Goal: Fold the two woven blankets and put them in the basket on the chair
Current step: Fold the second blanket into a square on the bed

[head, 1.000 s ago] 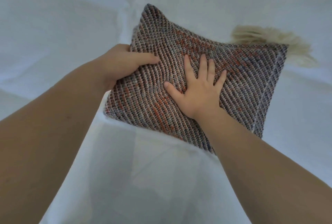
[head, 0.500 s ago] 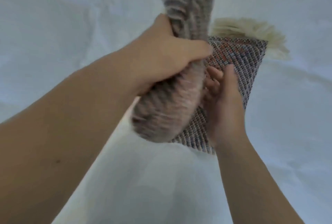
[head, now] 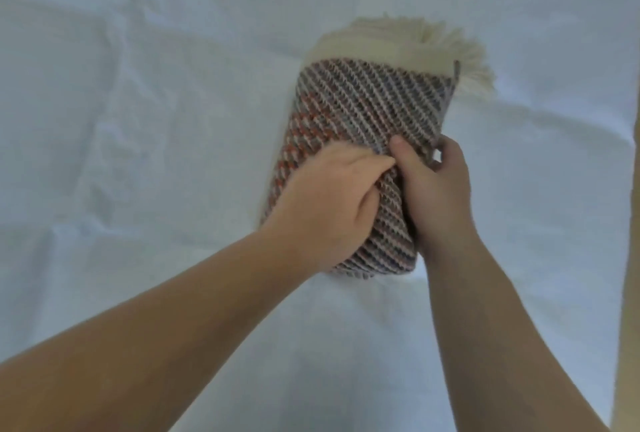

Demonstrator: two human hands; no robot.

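- Folded woven blanket [head: 367, 113], cream fringe [head: 415, 40] at its far end, lies on a white sheet [head: 138, 120], possibly a bed.
- Left hand [head: 325, 203] presses it, fingers curled; right hand [head: 440, 189] grips its edge.

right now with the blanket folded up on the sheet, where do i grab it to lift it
Grip the woven blanket across its narrow width, coming from both long sides, near the middle. It lies as a thick, long bundle on the white sheet, so clamping the long edges should hold the layers together. Avoid the cream fringe at the far end; it is loose.
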